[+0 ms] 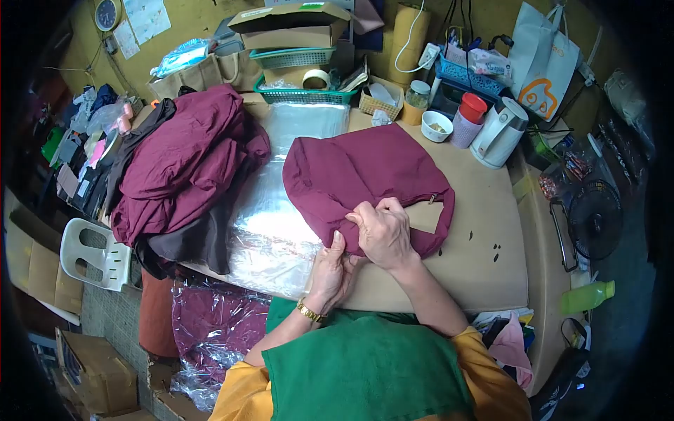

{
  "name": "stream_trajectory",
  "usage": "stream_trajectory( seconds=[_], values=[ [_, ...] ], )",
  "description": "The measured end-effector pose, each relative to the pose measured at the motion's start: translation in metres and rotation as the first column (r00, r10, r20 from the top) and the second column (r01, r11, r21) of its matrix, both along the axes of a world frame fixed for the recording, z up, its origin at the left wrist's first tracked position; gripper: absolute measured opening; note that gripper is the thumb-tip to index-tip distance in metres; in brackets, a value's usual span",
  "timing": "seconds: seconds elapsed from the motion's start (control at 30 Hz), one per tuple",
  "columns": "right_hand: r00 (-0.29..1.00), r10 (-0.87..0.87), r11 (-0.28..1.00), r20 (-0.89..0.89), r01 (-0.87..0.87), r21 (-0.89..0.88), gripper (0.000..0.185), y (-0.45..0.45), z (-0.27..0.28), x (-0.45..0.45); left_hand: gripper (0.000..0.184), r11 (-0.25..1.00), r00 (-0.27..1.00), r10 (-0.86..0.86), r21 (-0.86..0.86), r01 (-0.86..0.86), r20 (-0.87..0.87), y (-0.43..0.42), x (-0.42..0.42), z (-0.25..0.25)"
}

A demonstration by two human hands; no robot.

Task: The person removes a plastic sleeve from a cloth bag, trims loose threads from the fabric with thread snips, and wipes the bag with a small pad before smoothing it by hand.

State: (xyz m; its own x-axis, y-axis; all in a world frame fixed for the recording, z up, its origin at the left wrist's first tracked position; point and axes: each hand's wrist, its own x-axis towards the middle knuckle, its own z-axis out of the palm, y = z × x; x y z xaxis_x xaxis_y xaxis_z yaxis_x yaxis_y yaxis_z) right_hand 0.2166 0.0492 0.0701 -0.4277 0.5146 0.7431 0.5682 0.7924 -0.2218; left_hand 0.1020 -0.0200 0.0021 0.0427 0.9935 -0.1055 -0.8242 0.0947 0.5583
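In the head view, the maroon bag (365,165) lies mid-frame, mostly above the 2 hands, its long axis slanting from upper left to lower right. The right hand (385,235), nearer its middle, grips bunched fabric; the left hand (333,270) pinches its edge, just lower left.

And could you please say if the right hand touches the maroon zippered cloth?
Touching: in the head view, the right hand pinches the maroon zippered cloth.

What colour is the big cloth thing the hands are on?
The cloth thing is plain dark wine red, seen in the head view.
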Motion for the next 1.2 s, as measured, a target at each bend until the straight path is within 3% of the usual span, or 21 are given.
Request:
stream_trajectory(
  seconds=[0.13, 0.2, 0.23, 0.27, 0.3, 0.33, 0.4, 0.43, 0.47, 0.5, 0.53, 0.57, 0.6, 0.63, 0.7, 0.77, 0.83, 0.9, 0.93, 1.1, 1.2],
  values=[
    [1.000, -0.006, 0.983, -0.014, 0.003, -0.186, 0.025, -0.002, 0.003, -0.002, 0.041, 0.999, 1.000, -0.008, -0.036, 0.008, 0.012, -0.001, -0.004, -0.009],
    [0.989, 0.069, 0.754, 0.129, 0.033, -0.656, 0.031, 0.004, 0.021, 0.018, 0.045, 0.999, 0.995, -0.004, -0.036, 0.007, 0.103, -0.010, -0.008, 0.000],
    [0.966, 0.147, 0.641, 0.212, 0.070, -0.764, 0.038, 0.012, 0.029, 0.036, 0.048, 0.999, 0.982, -0.002, -0.040, 0.010, 0.190, -0.015, -0.012, 0.004],
    [0.943, 0.182, 0.644, 0.278, 0.099, -0.758, 0.041, 0.023, 0.016, 0.059, 0.057, 0.999, 0.965, -0.033, 0.018, 0.029, 0.262, -0.018, -0.034, -0.016],
    [0.834, 0.178, 0.636, 0.523, 0.308, -0.708, 0.034, 0.024, 0.007, 0.077, 0.057, 0.999, 0.978, -0.024, 0.033, 0.017, 0.208, -0.027, -0.052, -0.019],
    [0.660, 0.178, 0.627, 0.730, 0.495, -0.601, 0.028, 0.021, 0.001, 0.095, 0.056, 0.995, 0.914, 0.012, -0.095, 0.028, 0.405, -0.032, -0.072, -0.030],
    [0.673, 0.304, 0.532, 0.674, 0.467, -0.706, 0.032, 0.005, -0.009, 0.130, 0.050, 0.989, 0.981, -0.112, -0.084, 0.126, 0.158, -0.048, -0.114, -0.033],
    [0.732, 0.490, 0.479, 0.474, 0.229, -0.848, 0.026, -0.001, 0.014, 0.142, 0.048, 0.973, 0.967, -0.178, -0.182, 0.145, -0.180, -0.061, -0.140, -0.033],
    [0.911, 0.382, 0.294, 0.159, 0.044, -0.955, 0.021, -0.007, 0.018, 0.156, 0.050, 0.954, 0.822, -0.249, -0.274, 0.118, -0.513, -0.070, -0.163, -0.027],
    [0.967, 0.191, 0.139, -0.166, -0.194, -0.971, 0.018, -0.012, 0.018, 0.170, 0.054, 0.964, 0.614, -0.217, -0.268, 0.009, -0.759, -0.072, -0.179, -0.012],
    [0.939, 0.038, 0.187, -0.341, -0.342, -0.921, 0.018, -0.001, 0.005, 0.184, 0.057, 0.980, 0.316, -0.079, -0.132, -0.150, -0.945, -0.062, -0.183, 0.018],
    [0.856, -0.103, 0.259, -0.507, -0.469, -0.844, 0.021, 0.017, -0.014, 0.194, 0.049, 0.963, 0.168, 0.097, 0.050, -0.265, -0.981, -0.050, -0.189, 0.020],
    [0.898, -0.157, 0.484, -0.411, -0.293, -0.825, 0.023, 0.037, -0.024, 0.192, 0.036, 0.946, 0.075, 0.245, 0.221, -0.239, -0.967, -0.031, -0.185, 0.028],
    [0.917, -0.234, 0.668, -0.323, -0.090, -0.739, 0.025, 0.061, -0.034, 0.186, 0.029, 0.933, 0.084, 0.314, 0.290, -0.215, -0.946, -0.011, -0.175, 0.034],
    [0.856, -0.188, 0.689, -0.481, -0.234, -0.686, 0.030, 0.110, -0.071, 0.175, 0.048, 0.933, 0.091, 0.358, 0.353, -0.070, -0.929, 0.034, -0.164, 0.033],
    [0.796, -0.149, 0.677, -0.587, -0.350, -0.647, 0.034, 0.124, -0.071, 0.147, 0.046, 0.972, 0.227, 0.234, 0.233, -0.032, -0.945, 0.062, -0.152, 0.036],
    [0.824, -0.156, 0.613, -0.545, -0.352, -0.707, 0.028, 0.132, -0.065, 0.130, 0.032, 0.971, 0.102, 0.236, 0.238, 0.003, -0.966, 0.072, -0.147, 0.042],
    [0.849, -0.167, 0.536, -0.501, -0.349, -0.769, 0.022, 0.141, -0.068, 0.131, 0.022, 0.987, 0.078, 0.151, 0.146, -0.066, -0.985, 0.077, -0.155, 0.034],
    [0.871, -0.218, 0.529, -0.440, -0.273, -0.803, 0.015, 0.150, -0.074, 0.134, 0.016, 0.974, 0.154, 0.211, 0.195, -0.114, -0.965, 0.078, -0.156, 0.028],
    [0.840, -0.211, 0.681, -0.500, -0.241, -0.691, 0.006, 0.154, -0.098, 0.137, 0.024, 0.969, 0.306, 0.227, 0.183, -0.165, -0.925, 0.087, -0.164, 0.007],
    [0.894, -0.250, 0.544, -0.373, -0.189, -0.818, 0.004, 0.157, -0.103, 0.151, 0.030, 0.979, 0.295, 0.178, 0.140, -0.147, -0.939, 0.098, -0.163, -0.004]
  ],
)
